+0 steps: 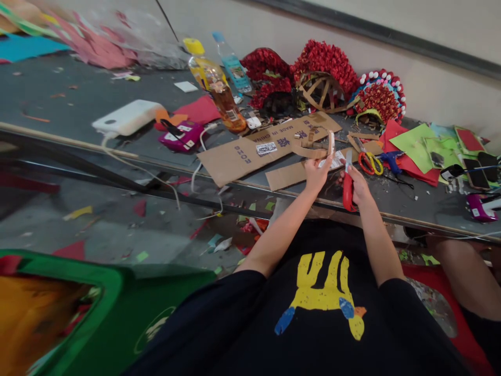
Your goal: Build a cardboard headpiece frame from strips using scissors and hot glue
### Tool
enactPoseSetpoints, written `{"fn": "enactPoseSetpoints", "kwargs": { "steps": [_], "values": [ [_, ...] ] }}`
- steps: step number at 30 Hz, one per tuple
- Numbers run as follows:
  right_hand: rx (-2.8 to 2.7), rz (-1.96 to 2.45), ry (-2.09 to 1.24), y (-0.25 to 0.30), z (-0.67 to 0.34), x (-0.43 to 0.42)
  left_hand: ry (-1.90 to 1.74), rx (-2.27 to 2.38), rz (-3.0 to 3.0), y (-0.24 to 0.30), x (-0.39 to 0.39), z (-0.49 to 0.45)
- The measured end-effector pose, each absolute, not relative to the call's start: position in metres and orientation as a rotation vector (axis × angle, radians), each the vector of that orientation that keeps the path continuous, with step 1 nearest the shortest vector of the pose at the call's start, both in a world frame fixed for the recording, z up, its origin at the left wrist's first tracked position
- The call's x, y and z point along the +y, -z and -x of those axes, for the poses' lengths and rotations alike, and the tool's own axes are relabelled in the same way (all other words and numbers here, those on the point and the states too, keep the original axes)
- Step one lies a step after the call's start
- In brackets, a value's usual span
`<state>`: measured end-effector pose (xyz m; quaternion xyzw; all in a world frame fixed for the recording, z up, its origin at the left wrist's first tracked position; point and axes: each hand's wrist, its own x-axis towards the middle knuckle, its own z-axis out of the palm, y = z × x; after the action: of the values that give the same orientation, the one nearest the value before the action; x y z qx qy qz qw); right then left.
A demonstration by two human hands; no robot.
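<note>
Left hand (316,175) is pinching a thin cardboard strip (331,143), holding it upright above the table (78,99) edge. Right hand (358,185) is clenching around the red-handled scissors (347,190), blade pointing up, tip just beside the strip.

Flat cardboard sheet (250,151) is lying just behind the hands, print reading "MADE IN CHINA" plus a white barcode sticker; the other lettering is too blurred to read. Second pair of scissors (370,163), red/yellow handles, is lying near the right hand.

Containers: a yellow-capped bottle (217,89) is lying tilted, holding amber liquid, label unreadable. A blue-capped bottle (234,65) beside it is looking clear, with a blue label, contents unclear. A green bin (117,292) is sitting on the floor, lower left; a round logo shows on it, and its contents are blurred.
</note>
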<state>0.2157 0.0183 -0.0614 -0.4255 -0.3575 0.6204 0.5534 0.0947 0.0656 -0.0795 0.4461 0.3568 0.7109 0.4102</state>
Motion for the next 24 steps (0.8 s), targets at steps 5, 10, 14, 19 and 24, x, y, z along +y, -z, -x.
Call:
{"fn": "enactPoseSetpoints", "kwargs": {
  "steps": [5, 10, 14, 19, 24],
  "values": [
    [-0.753, 0.994, -1.544, 0.051, -0.217, 0.013, -1.793, 0.912, -1.116, 0.083, 0.068, -0.095],
    [-0.774, 0.953, -1.368, 0.049, -0.219, 0.012, -1.85, 0.905, -1.211, 0.088, 0.071, -0.096],
    [-0.759, 0.941, -1.231, 0.054, -0.22, 0.015, -1.915, 0.929, -1.284, 0.088, 0.069, -0.094],
    [-0.805, 0.966, -1.209, 0.058, -0.222, 0.018, -1.874, 1.018, -1.221, 0.089, 0.067, -0.094],
    [-0.791, 1.02, -1.187, 0.056, -0.22, 0.017, -1.865, 1.026, -1.241, 0.088, 0.065, -0.095]
  ]
}}
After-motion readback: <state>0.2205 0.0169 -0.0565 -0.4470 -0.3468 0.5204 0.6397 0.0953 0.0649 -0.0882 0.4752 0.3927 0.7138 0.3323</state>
